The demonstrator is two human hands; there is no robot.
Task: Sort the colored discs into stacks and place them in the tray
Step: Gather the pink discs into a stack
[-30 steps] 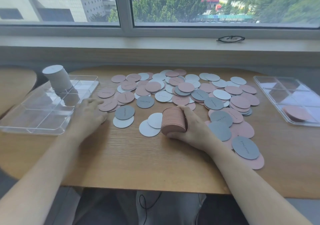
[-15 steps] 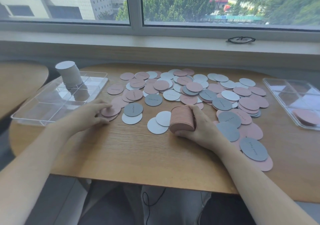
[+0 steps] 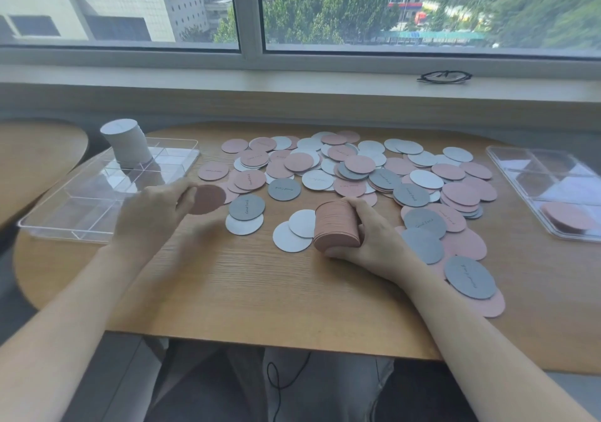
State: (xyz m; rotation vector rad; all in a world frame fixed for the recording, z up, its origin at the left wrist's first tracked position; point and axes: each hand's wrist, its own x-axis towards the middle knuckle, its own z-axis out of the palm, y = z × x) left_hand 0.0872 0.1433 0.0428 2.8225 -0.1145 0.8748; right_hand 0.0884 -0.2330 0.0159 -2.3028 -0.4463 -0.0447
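Pink stack (image 3: 336,225), table centre, gripped on edge by right hand (image 3: 374,239). Left hand (image 3: 153,212), at its 9 o'clock, pinches one pink disc (image 3: 206,199). White stack (image 3: 126,143) stands in the left tray (image 3: 65,223); a few pink discs lie in the right tray (image 3: 520,161). Judgement: early stage; most discs (image 3: 357,168) remain loose at 12 to 3 o'clock.

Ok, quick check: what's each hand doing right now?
Left hand: holds a single pink disc, lifted off the table.
Right hand: grips the pink stack on its side on the table.
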